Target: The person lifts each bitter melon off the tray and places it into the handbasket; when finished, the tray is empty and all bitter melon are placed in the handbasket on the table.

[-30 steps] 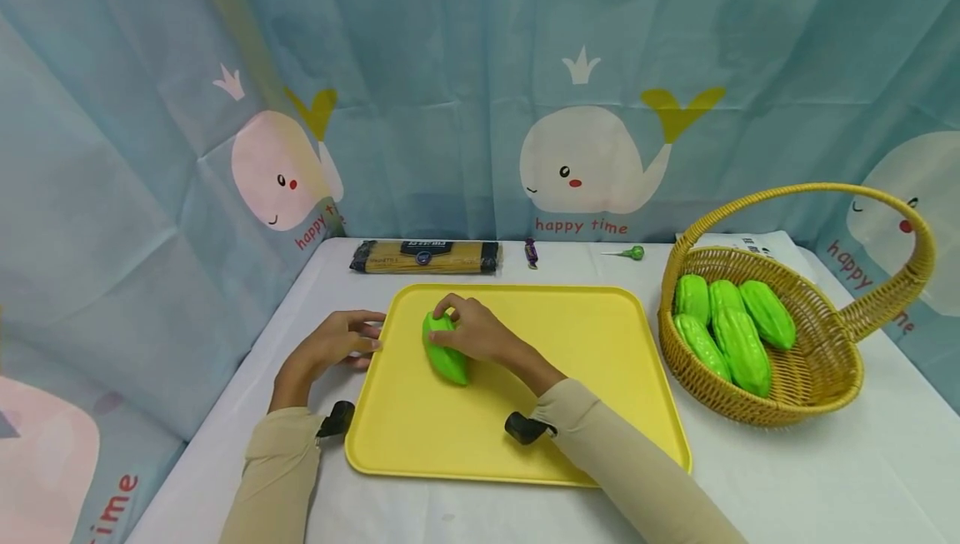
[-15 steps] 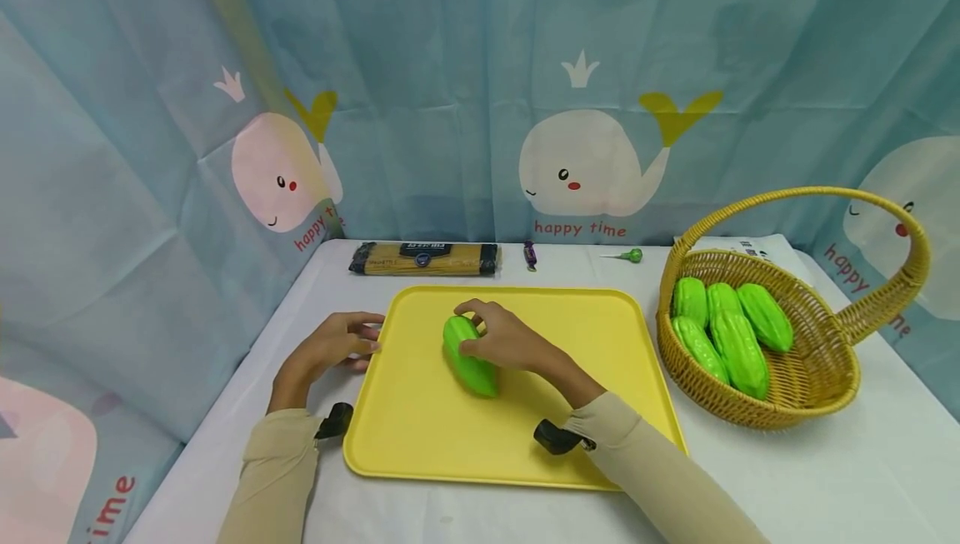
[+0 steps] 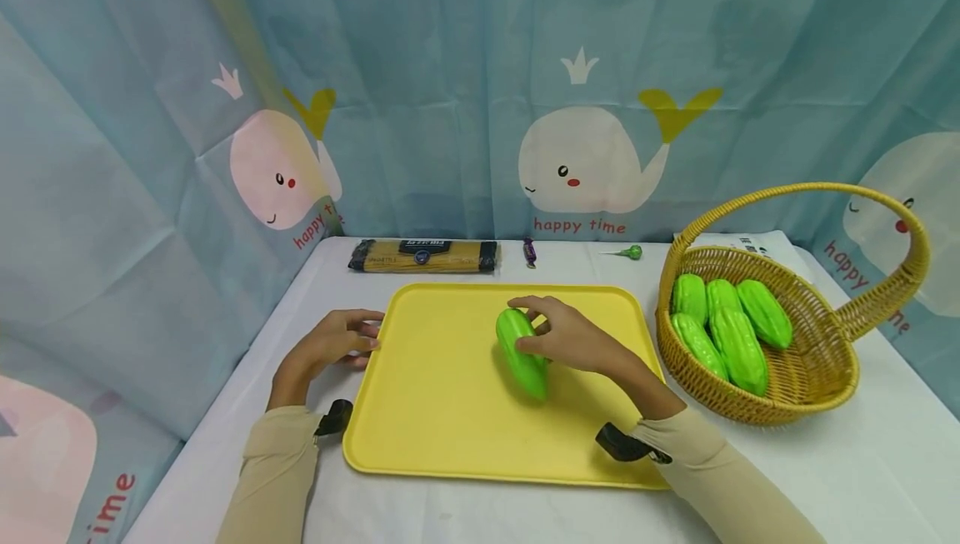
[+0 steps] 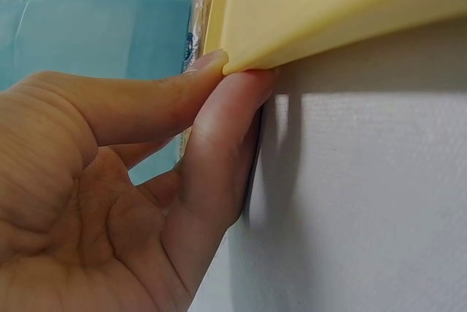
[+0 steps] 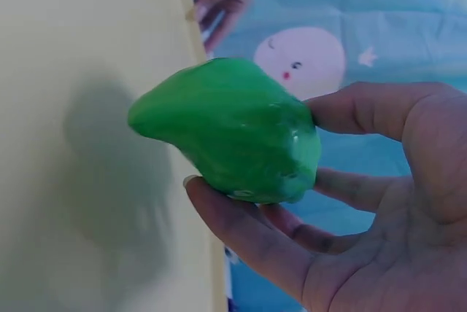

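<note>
My right hand (image 3: pixel 573 340) grips a green bitter melon (image 3: pixel 517 356) over the right half of the yellow tray (image 3: pixel 450 436). In the right wrist view the thumb and fingers hold the melon (image 5: pixel 226 122) by its blunt end, its tapered tip pointing away from the palm, and its shadow falls on the tray. At the tray's left edge, my left hand (image 3: pixel 333 340) pinches the rim. The left wrist view shows the thumb on top of the tray corner (image 4: pixel 306 6) and a finger beneath it.
Right of the tray stands a handled wicker basket (image 3: pixel 810 369) holding several bitter melons (image 3: pixel 738 352). Behind the tray lie a spaghetti pack (image 3: pixel 423 257), a purple-wrapped candy (image 3: pixel 529 252) and a small spike with a green head (image 3: pixel 633 252). A whale-print curtain (image 3: pixel 435 111) hangs behind.
My right hand has carried the bitter melon rightward from the tray's left part, and it has come up off the tray. My left hand stays at the tray's left edge.
</note>
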{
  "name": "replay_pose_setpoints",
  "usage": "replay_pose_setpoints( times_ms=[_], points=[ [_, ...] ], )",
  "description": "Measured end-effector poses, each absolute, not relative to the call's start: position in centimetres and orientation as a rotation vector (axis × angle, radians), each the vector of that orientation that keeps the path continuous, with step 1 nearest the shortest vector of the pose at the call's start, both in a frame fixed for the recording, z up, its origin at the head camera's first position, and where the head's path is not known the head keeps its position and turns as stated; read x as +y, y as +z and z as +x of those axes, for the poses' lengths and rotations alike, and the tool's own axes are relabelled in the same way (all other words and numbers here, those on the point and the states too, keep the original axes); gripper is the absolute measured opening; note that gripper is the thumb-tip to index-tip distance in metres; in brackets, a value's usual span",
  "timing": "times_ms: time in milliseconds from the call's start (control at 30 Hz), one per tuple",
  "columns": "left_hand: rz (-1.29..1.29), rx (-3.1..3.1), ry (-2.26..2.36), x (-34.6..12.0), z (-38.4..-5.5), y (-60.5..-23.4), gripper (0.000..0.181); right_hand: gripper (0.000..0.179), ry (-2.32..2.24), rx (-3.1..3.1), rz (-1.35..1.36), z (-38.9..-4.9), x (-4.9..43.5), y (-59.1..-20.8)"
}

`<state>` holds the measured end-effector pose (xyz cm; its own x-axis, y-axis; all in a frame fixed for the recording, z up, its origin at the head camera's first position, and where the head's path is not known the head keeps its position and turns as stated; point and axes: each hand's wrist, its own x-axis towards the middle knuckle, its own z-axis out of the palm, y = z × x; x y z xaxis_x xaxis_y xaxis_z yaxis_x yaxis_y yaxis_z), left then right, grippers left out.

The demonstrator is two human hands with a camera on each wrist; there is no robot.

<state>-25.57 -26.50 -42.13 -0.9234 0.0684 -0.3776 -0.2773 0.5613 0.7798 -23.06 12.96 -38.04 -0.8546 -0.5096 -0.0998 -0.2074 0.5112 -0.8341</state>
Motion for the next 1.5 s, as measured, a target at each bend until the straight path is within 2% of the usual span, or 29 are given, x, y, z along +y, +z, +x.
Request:
replay_pose_setpoints(
  times_ms=[500,800,1133,1500],
  points=[
    [-0.177,2.429,1.321,-26.5,-25.6,-42.4,0.062,0.068,-1.383,2.414,-0.499,-20.5,21.0,-34.1],
    [-0.166,2.423,1.324,-26.6,-25.4,-42.3,0.064,0.067,-1.277,2.566,-0.439,-19.3,26.2,-32.3],
    [-0.129,2.416,1.345,-26.6,-25.2,-42.0,0.063,0.057,-1.127,2.772,-0.483,-18.9,31.1,-31.2],
    [-0.129,2.430,1.323,-26.8,-25.5,-42.2,0.063,0.076,-1.012,2.850,-0.263,-19.0,36.3,-30.8]
  ],
)
